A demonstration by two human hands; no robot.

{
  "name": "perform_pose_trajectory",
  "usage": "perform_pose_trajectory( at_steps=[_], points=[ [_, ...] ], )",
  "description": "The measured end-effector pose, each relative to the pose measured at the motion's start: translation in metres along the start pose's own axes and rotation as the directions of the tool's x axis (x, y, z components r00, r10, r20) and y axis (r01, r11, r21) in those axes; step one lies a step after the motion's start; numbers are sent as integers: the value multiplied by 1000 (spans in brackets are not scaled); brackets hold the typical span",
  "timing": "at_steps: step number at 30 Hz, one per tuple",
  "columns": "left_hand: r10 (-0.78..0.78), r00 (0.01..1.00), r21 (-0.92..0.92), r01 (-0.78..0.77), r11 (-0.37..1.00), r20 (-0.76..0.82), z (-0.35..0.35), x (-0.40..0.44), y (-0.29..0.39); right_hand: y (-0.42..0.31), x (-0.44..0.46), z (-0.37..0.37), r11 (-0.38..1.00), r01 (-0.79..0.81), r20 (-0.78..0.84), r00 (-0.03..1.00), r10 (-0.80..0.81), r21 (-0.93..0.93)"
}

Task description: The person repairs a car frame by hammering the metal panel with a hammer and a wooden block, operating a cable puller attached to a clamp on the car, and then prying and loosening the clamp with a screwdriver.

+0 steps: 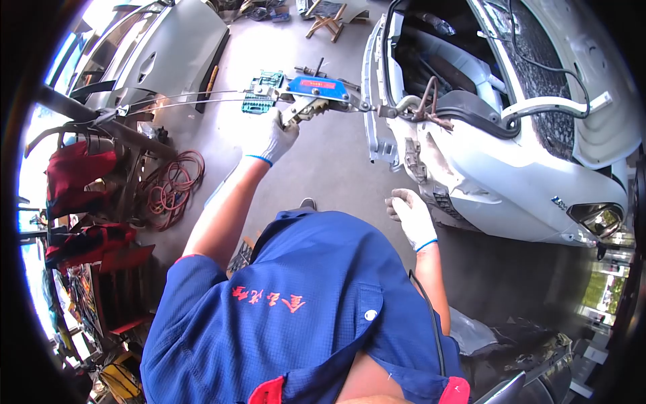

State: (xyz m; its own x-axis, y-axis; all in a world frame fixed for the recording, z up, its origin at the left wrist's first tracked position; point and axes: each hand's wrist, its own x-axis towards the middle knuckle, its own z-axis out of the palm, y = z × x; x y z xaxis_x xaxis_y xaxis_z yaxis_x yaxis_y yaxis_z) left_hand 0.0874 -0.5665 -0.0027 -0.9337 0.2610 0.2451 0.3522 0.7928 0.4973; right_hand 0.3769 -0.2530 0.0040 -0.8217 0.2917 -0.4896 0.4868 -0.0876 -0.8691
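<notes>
Puller (315, 87): blue housing, red label, exposed gearing beneath. Roughly level, suspended above floor (323, 151). Two cables (195, 105) run straight out left; right end points toward car (511, 182).

Hand winch (316, 86): between post (145, 143), left, and car body (488, 161), right | tool case (254, 104): on floor (323, 161), beyond left hand (272, 140) | hose (176, 195): on floor, left of person (316, 269) | folding stool (328, 25): far ahead

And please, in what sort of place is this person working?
Probably a car body repair workshop: a partly stripped white car, a blue hand puller apparently hooked to it, and a coiled red hose.
</notes>
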Motion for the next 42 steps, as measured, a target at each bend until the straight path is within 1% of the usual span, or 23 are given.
perform_pose_trajectory(
  at_steps=[2, 5, 8, 11, 14, 15, 18, 21, 22, 23, 25, 26, 27, 29, 30, 33, 34, 36, 40, 42],
  points=[
    [-47, 997, 90, 41, 995, 64, -22, 1, 15, -12, 15, 9, 1000, 4, 16, 1000, -4, -21],
    [-56, 993, 124, 43, 991, 104, -34, 5, 20, -18, 39, 22, 997, -7, 54, 998, 11, -71],
    [-40, 996, 50, 36, 998, 85, -32, 6, 16, -25, 60, 28, 989, -17, 109, 993, 34, -149],
    [-54, 994, 59, 49, 997, 91, -30, 6, 18, -49, 69, 30, 973, 19, 179, 984, 24, -231],
    [-50, 997, 65, 45, 997, 65, -27, 3, 18, -52, 91, 11, 952, 151, 291, 954, -69, -268],
    [-73, 995, 71, 68, 995, 73, -27, 1, 21, -57, 95, 7, 941, 199, 270, 955, -123, -274],
    [-152, 985, 72, 146, 987, 83, -24, -6, 34, -81, 89, -20, 885, 250, 277, 950, -146, -393],
    [-260, 963, 67, 255, 965, 73, -19, -15, 51, -91, 85, -49, 862, 329, 290, 930, -225, -386],
    [-258, 965, 77, 254, 964, 54, -16, -17, 52, -92, 82, -56, 848, 359, 291, 922, -256, -389],
    [-256, 966, 87, 253, 964, 32, -11, -17, 50, -96, 80, -62, 870, 330, 297, 927, -227, -366],
    [-277, 961, 102, 275, 956, 6, -6, -22, 55, -103, 76, -69, 863, 327, 317, 925, -210, -384],
    [-275, 961, 103, 275, 956, -14, -3, -25, 58, -105, 77, -73, 857, 329, 329, 923, -202, -396],
    [-271, 962, 103, 274, 956, -38, -1, -25, 60, -102, 82, -76, 861, 358, 362, 905, -225, -360],
    [-278, 959, 88, 282, 955, -54, -1, -29, 67, -103, 87, -80, 840, 365, 379, 901, -211, -401],
    [-292, 954, 84, 297, 951, -65, 1, -32, 71, -104, 88, -82, 827, 371, 386, 899, -206, -422],
    [-347, 932, 85, 356, 931, -108, 8, -37, 87, -104, 89, -89, 849, 411, 468, 853, -230, -332],
    [-393, 915, 82, 400, 913, -91, 11, -38, 93, -105, 89, -91, 847, 405, 462, 859, -223, -344],
    [-440, 889, 42, 448, 893, -130, 20, -41, 103, -104, 85, -98, 846, 384, 442, 874, -204, -369],
    [-503, 857, 68, 512, 857, -111, 25, -43, 117, -85, 87, -119, 841, 411, 446, 863, -237, -350],
    [-518, 853, -31, 517, 856, -65, 35, -47, 123, -82, 84, -128, 833, 413, 448, 864, -230, -369]
  ],
)
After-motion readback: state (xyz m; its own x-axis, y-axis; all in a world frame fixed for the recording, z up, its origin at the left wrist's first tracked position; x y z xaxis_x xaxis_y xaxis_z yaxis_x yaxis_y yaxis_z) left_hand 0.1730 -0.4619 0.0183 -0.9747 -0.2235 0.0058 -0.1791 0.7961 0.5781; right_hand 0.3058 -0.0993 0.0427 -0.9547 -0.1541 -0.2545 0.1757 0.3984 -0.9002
